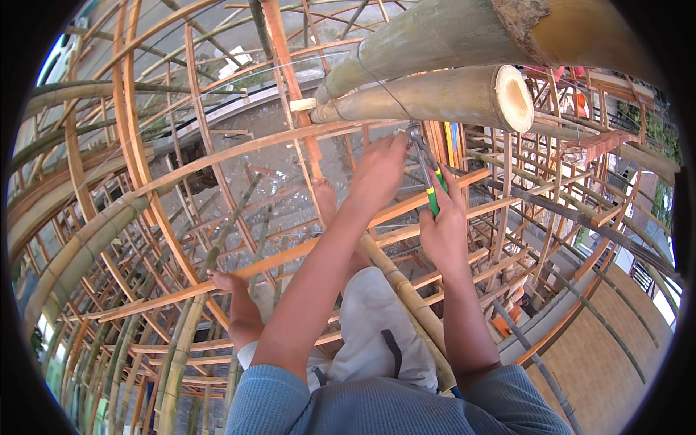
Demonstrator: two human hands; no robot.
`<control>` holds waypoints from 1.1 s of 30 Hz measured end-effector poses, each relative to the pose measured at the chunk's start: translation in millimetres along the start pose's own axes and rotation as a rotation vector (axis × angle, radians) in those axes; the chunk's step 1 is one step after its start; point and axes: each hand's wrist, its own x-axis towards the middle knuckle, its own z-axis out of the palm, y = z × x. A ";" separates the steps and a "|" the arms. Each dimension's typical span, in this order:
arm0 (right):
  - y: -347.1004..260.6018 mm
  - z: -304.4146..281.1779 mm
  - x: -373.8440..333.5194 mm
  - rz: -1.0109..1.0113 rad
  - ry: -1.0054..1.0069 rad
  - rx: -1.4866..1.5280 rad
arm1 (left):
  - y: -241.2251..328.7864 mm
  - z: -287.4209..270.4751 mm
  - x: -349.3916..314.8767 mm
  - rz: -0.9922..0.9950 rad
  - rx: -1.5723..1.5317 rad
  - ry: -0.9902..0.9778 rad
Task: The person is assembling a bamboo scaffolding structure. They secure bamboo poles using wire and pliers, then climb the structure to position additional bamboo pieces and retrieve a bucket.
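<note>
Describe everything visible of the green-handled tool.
The plier-like tool has a grey, metal-looking head and two handles with green, yellow-banded grips. The right hand holds the grips, handles partly spread. Its head points forward, close to the left hand and a cut bamboo pole. Whether its jaws grip anything is unclear.

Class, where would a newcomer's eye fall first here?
Probably the lower thick bamboo pole at upper right, with its pale cut end. Just below, the right hand grips green-and-yellow-handled pliers, the left hand close by. Two bare feet show among wooden bars left of centre.
</note>
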 end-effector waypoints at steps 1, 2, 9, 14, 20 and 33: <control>-1.3 0.2 0.5 -0.003 0.003 -0.040 | -2.0 1.0 1.3 0.007 -0.001 -0.007; -3.3 -0.5 1.1 -0.005 0.007 -0.080 | -3.9 2.1 2.2 0.014 -0.002 -0.014; 2.2 -0.5 1.6 -0.019 -0.045 -0.061 | -7.1 -1.7 5.4 0.039 0.164 0.003; -0.6 17.3 -0.6 0.311 -0.079 0.444 | -8.2 -19.2 0.7 0.075 0.224 -0.089; -13.8 29.3 -0.8 0.439 -0.213 0.529 | 0.1 -42.7 -24.2 -0.103 -0.424 0.061; -36.0 30.1 -22.7 0.467 -0.091 0.542 | 100.8 -138.9 57.5 0.466 -0.105 0.661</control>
